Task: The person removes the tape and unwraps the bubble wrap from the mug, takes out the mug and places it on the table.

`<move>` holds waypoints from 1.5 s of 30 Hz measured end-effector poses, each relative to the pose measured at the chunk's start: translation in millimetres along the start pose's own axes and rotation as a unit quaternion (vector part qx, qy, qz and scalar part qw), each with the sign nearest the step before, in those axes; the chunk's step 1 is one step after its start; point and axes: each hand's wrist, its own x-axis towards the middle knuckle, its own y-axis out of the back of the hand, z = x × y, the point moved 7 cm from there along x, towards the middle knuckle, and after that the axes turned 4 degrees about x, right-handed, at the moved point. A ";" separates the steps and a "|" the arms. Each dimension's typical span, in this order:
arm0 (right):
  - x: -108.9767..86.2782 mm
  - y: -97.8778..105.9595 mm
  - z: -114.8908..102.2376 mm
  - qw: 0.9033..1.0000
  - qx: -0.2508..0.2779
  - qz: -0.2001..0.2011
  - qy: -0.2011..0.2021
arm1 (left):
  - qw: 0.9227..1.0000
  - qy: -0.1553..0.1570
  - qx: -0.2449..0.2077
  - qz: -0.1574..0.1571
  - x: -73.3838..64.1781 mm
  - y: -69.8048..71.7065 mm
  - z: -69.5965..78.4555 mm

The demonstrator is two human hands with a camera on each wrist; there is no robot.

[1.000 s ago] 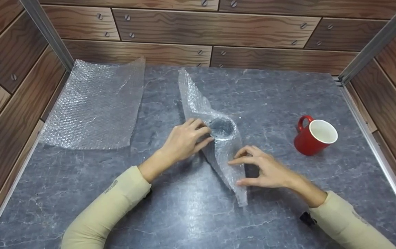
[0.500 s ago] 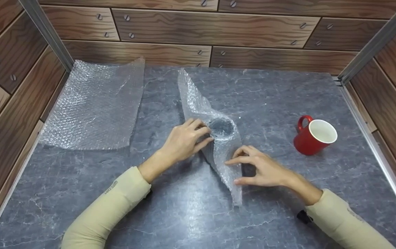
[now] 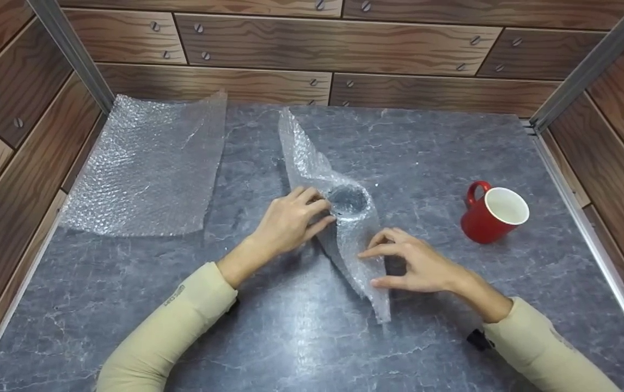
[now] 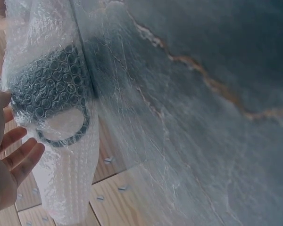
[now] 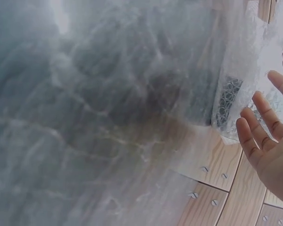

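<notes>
We logged left hand (image 3: 293, 219), right hand (image 3: 415, 264), both grips unclasped; bubble wrap (image 3: 353, 245) round dark mug (image 4: 52, 87); snug, gentle folding seemed best.

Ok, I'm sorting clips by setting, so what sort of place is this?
Probably an enclosed workstation, perhaps a staged one: a marble-patterned tabletop, wood-patterned panels on three sides with metal posts at the far corners, and a bubble-wrapped mug being handled there.
</notes>
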 end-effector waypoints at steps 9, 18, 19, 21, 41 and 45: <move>0.4 15.0 -6.5 1.000 0.004 0.026 -0.006 | 1.000 0.004 0.005 -0.010 0.3 0.2 -0.3; 8.5 35.1 -14.0 0.997 -0.009 0.080 0.007 | 1.000 0.002 0.010 -0.003 -0.7 0.0 -0.6; 9.7 37.2 -14.7 0.996 -0.011 0.086 0.008 | 1.000 0.001 0.010 -0.002 -0.5 0.4 -0.5; 12.0 40.6 -16.3 0.995 -0.018 0.096 0.011 | 1.000 0.001 0.008 0.000 -0.6 0.4 -0.7; 45.2 47.2 -22.9 0.984 -0.112 0.136 0.038 | 1.000 -0.003 0.005 0.000 -1.4 0.1 -0.4; 52.0 45.3 -23.1 0.983 -0.118 0.136 0.045 | 1.000 -0.005 0.005 -0.002 -1.4 -0.6 -0.6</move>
